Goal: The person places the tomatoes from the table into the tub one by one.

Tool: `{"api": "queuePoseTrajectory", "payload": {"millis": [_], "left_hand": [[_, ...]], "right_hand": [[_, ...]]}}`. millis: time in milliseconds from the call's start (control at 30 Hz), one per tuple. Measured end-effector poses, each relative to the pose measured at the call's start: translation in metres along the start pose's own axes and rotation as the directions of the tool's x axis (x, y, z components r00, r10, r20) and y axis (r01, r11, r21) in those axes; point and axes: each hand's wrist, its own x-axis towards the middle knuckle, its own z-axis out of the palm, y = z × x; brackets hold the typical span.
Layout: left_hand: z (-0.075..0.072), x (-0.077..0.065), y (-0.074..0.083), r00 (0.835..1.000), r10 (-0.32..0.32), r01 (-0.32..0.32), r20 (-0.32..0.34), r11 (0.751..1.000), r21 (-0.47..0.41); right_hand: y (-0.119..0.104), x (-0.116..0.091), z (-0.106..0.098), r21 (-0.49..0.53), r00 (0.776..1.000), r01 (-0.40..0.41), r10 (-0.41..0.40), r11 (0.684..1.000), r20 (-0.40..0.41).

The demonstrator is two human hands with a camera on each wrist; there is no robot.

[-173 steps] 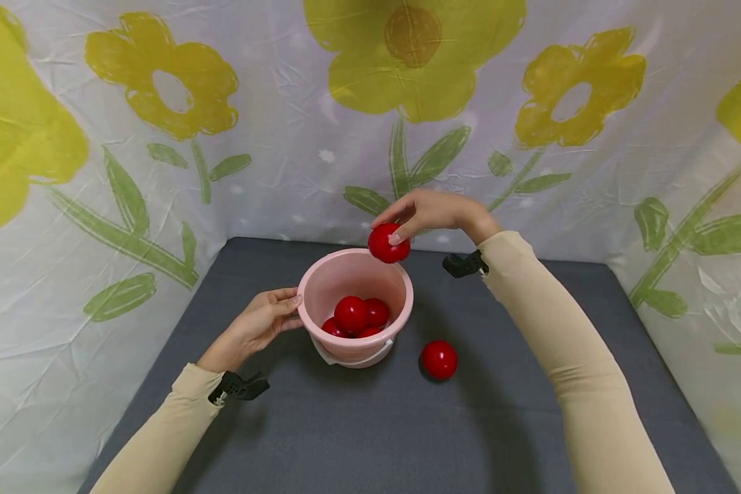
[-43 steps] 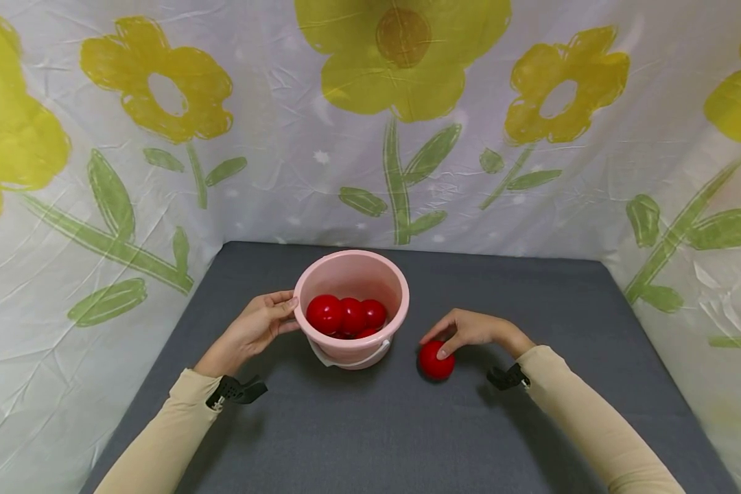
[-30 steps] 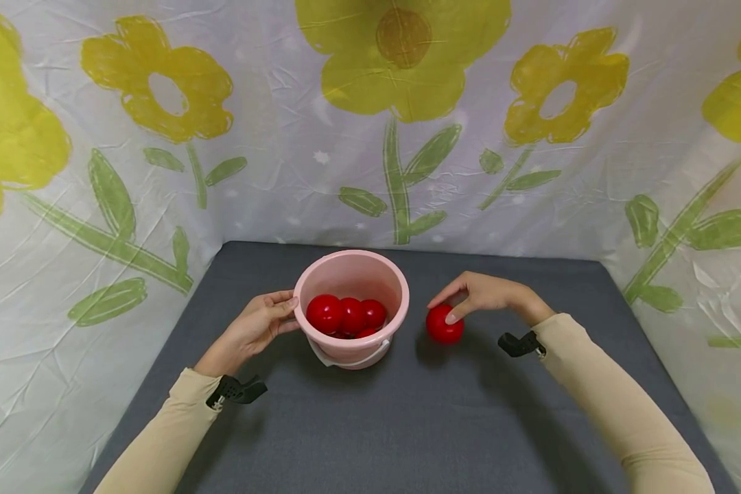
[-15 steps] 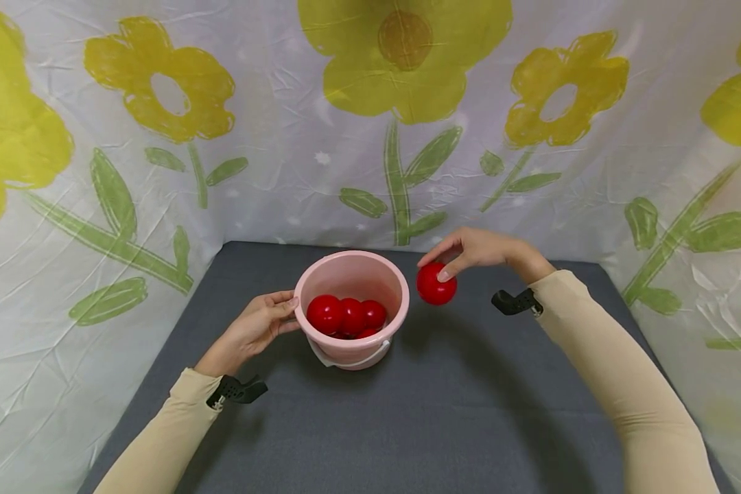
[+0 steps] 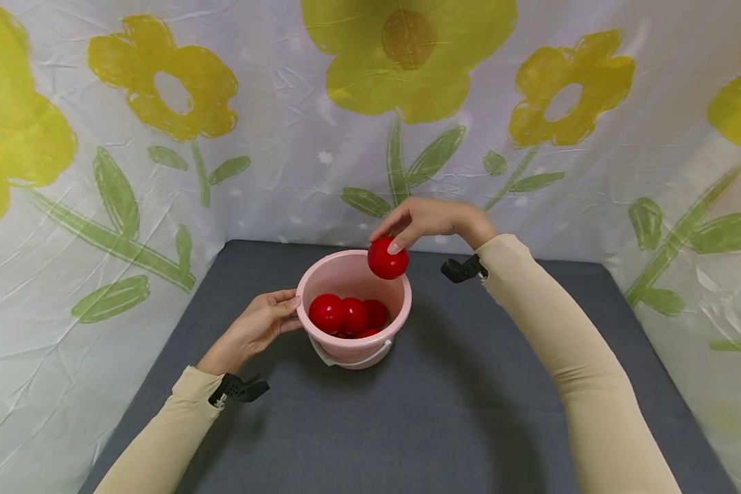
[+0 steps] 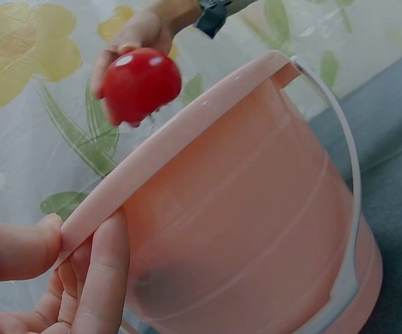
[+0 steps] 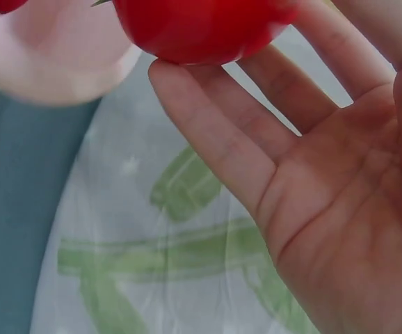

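Observation:
A pink bucket (image 5: 355, 350) with a white handle (image 6: 350, 209) stands upright on the table. My left hand (image 5: 261, 322) pinches its rim on the left side, thumb on one face and fingers on the other. Several smooth red tomatoes (image 5: 327, 313) lie inside the bucket, the lowest partly hidden. Above the far right part of the rim, my right hand (image 5: 435, 219) holds another red tomato (image 5: 387, 258) between thumb and fingertips. In the right wrist view, that tomato (image 7: 201, 28) is cut off at the top edge, with a small green leaf tip beside it.
A dark grey cloth (image 5: 370, 432) covers the table. Behind and at both sides hangs a pale curtain (image 5: 284, 137) printed with yellow flowers. Black straps (image 5: 463, 267) sit on both wrists.
My right hand has lifted the tomato from the table right of the bucket and carried it up and left over the rim. The earlier tomato is now inside. My left hand keeps its grip.

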Motion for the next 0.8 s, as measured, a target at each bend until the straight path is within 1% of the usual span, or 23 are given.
{"api": "queuePoseTrajectory", "payload": {"millis": [100, 233, 467, 567, 700, 800], "left_hand": [[0.002, 0.001, -0.001, 1.000, 0.003, -0.003, 0.000, 1.000, 0.000], [0.005, 0.001, -0.002, 1.000, 0.004, -0.004, 0.000, 1.000, 0.003], [0.010, 0.001, -0.001, 1.000, -0.003, 0.003, 0.006, 1.000, -0.009], [0.010, 0.001, 0.000, 1.000, -0.004, 0.004, 0.004, 1.000, -0.015], [0.011, 0.000, 0.001, 1.000, -0.004, 0.004, 0.003, 1.000, -0.022], [0.011, -0.001, 0.001, 1.000, -0.002, 0.003, 0.004, 1.000, -0.024]], "right_hand": [[-0.002, 0.015, 0.001, -0.003, 1.000, 0.006, -0.006, 1.000, 0.018], [-0.001, 0.029, 0.004, -0.012, 0.999, 0.005, -0.004, 1.000, 0.047], [0.003, 0.039, 0.011, 0.014, 0.995, 0.012, -0.013, 1.000, 0.098], [0.005, 0.042, 0.014, 0.008, 0.993, 0.013, -0.014, 1.000, 0.114], [0.006, 0.043, 0.015, -0.016, 0.995, 0.022, -0.020, 1.000, 0.095], [0.006, 0.041, 0.015, -0.029, 0.998, 0.039, -0.037, 0.999, 0.056]]}}
